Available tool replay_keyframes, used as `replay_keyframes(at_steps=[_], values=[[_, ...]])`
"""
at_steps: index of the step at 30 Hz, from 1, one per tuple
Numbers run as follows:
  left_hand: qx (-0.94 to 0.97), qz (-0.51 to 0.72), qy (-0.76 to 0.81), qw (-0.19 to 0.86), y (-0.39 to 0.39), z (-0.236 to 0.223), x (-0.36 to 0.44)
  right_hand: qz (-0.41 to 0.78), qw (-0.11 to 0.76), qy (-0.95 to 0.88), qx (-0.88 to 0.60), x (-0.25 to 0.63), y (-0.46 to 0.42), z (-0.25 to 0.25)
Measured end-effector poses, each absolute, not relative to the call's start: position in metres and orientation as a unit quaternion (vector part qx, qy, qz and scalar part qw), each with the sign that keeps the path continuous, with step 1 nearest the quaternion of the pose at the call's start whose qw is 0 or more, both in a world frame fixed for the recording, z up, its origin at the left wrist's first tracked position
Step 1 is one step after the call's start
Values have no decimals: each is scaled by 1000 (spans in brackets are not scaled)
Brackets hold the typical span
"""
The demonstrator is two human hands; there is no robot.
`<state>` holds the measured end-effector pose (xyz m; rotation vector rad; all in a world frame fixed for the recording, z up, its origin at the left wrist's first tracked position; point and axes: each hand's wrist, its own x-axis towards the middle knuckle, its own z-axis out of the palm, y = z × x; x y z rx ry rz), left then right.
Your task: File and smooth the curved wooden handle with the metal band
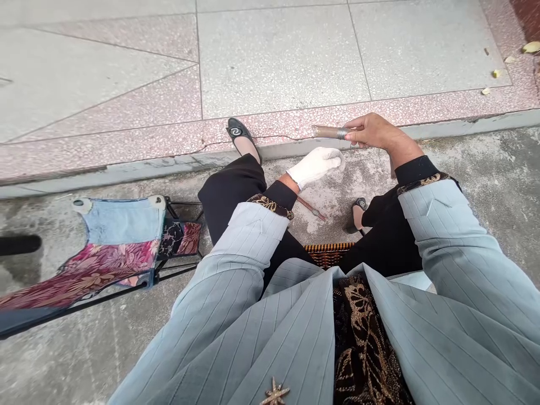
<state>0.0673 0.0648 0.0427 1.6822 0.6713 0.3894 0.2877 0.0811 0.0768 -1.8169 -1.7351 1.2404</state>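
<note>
My right hand (pixel 373 132) is closed on one end of a short brownish rod (pixel 327 131). Silvery wire is wound round the rod close to my fingers, and its far end points left. Just below and to the left, my left hand (pixel 316 167) wears a white knitted glove. Its fingers are curled together, with a greyish edge at the fingertips that is too faint to name. The two hands are close but apart. Beneath the left wrist, a thin reddish-brown stick (pixel 312 208) with a greyish band lies on the concrete.
A folding chair (pixel 122 256) with denim and floral fabric stands at the left. Ahead runs a raised step (pixel 278 149) with pink and grey terrazzo; my left shoe (pixel 240 130) rests on its edge. A woven seat (pixel 329 254) shows between my legs. Fallen leaves (pixel 496 73) lie at upper right.
</note>
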Motion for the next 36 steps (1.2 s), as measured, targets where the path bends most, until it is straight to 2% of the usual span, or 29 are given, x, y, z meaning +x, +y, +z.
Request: replay_keyframes(at_steps=[4,7,11,14,17,24,31,34,36], values=[[766,156,291,552,69,34,66,374,92,-650,-655,284,83,77],[828,146,303,449,75,29,62,342,-1,-677,-651,284,82,82],[885,96,310,334,79,34,55,408,-136,-695,-576,285,80,84],[898,87,293,316,80,42,50,485,-172,-709,-482,285,77,84],[891,100,293,332,83,49,46,528,-143,-704,-452,288,76,88],[835,140,300,439,92,42,44,540,-94,-701,-456,294,70,104],[727,192,328,572,83,26,56,531,78,-674,-507,298,65,110],[735,184,299,579,76,30,60,514,117,-665,-530,296,65,109],[763,182,288,549,73,32,63,502,135,-659,-543,294,64,107]])
